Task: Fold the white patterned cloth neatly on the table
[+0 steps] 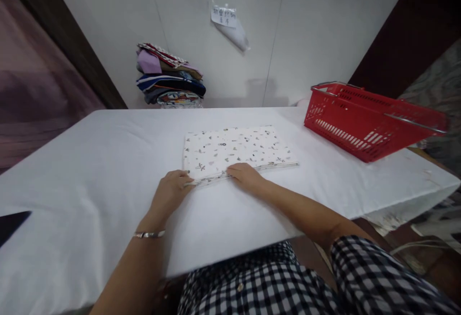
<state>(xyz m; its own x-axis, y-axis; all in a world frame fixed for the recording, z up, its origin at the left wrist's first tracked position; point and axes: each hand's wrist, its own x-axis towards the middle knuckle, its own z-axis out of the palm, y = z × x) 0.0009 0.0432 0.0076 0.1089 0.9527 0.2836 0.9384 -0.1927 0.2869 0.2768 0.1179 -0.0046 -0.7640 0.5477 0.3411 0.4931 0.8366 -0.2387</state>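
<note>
A white cloth (236,147) with a small scattered print lies folded into a flat rectangle on the white-covered table (118,161). Several layers show along its near edge. My left hand (173,187) pinches the near left corner, thumb and fingers closed on the layers. Further right, my right hand (247,175) is at the middle of the same near edge, its fingers on top of the fabric and its thumb hidden; whether it grips the edge I cannot tell.
A red plastic basket (349,123) with metal handles stands at the table's right. Behind the far edge, a stack of folded fabrics (171,77) leans by the wall. A paper sign (224,16) hangs on the wall. Some dark flat thing (12,226) lies at the left edge.
</note>
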